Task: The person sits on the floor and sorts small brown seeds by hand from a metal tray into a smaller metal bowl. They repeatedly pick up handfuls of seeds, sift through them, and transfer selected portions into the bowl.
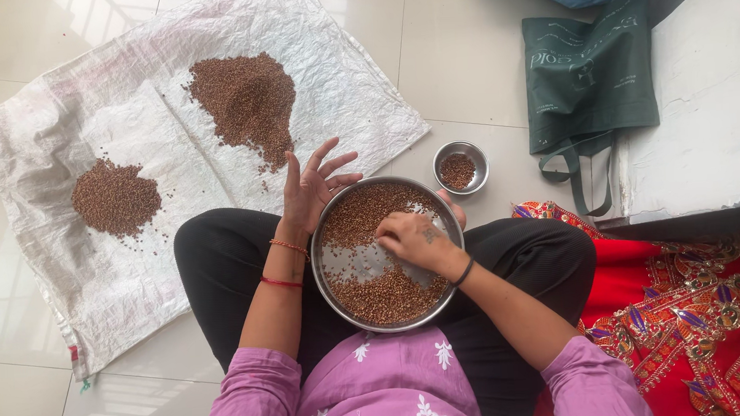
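A round steel plate [330, 279] rests on my lap, partly covered with small brown grains [383, 298]. My left hand [310, 186] props the plate's far left rim with the palm, fingers spread upward and apart. My right hand [412, 235] lies inside the plate, fingers curled down onto the grains near the middle, a bare streak of metal beside it. Whether those fingertips pinch anything is hidden.
A white woven sack [129, 111] is spread on the tiled floor ahead, with a large grain heap [246, 100] and a smaller heap [116, 198]. A small steel bowl [460, 167] of grains sits past the plate. A dark green bag [591, 74] and red embroidered cloth [687, 301] lie right.
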